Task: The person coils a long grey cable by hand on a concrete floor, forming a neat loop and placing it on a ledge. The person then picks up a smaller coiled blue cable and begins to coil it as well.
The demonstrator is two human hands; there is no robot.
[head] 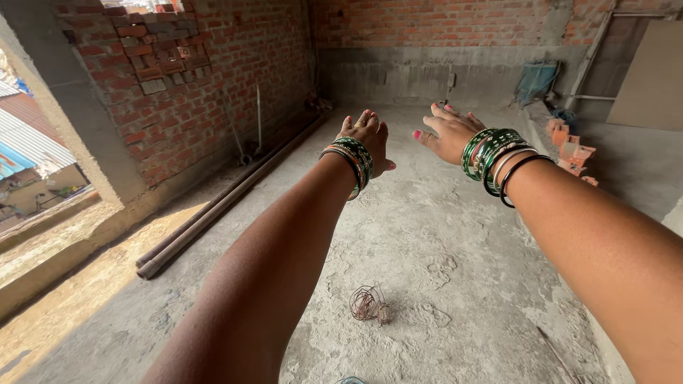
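We take the coil of wire (368, 304) on the concrete floor (455, 235) as our landmark; it lies low in the middle of the view, loose and tangled, reddish-brown, with nothing touching it.

Far to the left of the coil we see an open gap in the wall, with sunlit ground and corrugated roofs (25, 139) beyond it. Nearer, still left of the coil, a brick wall (185, 92) stands, and along its foot run long pipes (228, 203), lying side by side on the floor and pointing away from us.

Above and just left of the coil, our left hand (368, 142) is stretched forward in the air, palm down, fingers extended and held fairly close together, holding nothing. Green and dark bangles (353, 163) ring its wrist. The hand is well above the coil and apart from it.

Above and to the right of the coil, our right hand (449, 134) reaches out the same way, fingers spread, empty, nails painted red. A thicker stack of green bangles (496, 158) sits on that wrist.

Farther right of the coil, near the far wall, lie a few orange brick pieces (573, 151), and behind them a blue tub (537, 82) leans at the wall. A flat board (651, 75) stands at the far right.
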